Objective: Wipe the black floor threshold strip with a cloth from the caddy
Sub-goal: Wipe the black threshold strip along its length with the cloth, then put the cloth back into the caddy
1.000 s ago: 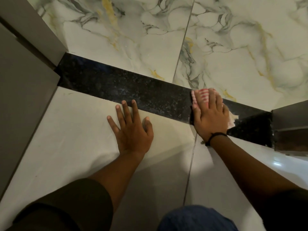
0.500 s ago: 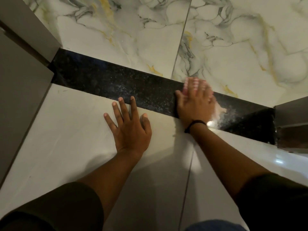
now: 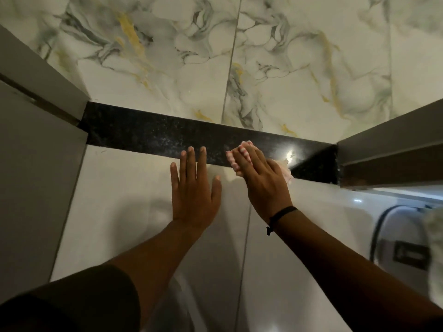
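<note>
A black speckled threshold strip (image 3: 148,133) runs across the floor between two door jambs. My right hand (image 3: 261,180) lies flat on a pink-and-white striped cloth (image 3: 233,161), pressing it onto the strip right of its middle; the cloth shows at my fingertips and past my thumb side. My left hand (image 3: 194,190) rests palm down on the plain white tile, fingers spread, its fingertips reaching the strip's near edge, just left of the right hand. A light glint sits on the strip to the right of the cloth.
Grey door jambs close the strip at the left (image 3: 40,97) and right (image 3: 388,149). Veined marble tiles (image 3: 287,68) lie beyond it. A white object with a dark cord or handle (image 3: 402,238) sits at the right edge on the near floor.
My right hand slid the cloth leftward along the strip, ending close beside the left hand. The left hand stayed planted. The view shifted, bringing the right jamb and white object into sight.
</note>
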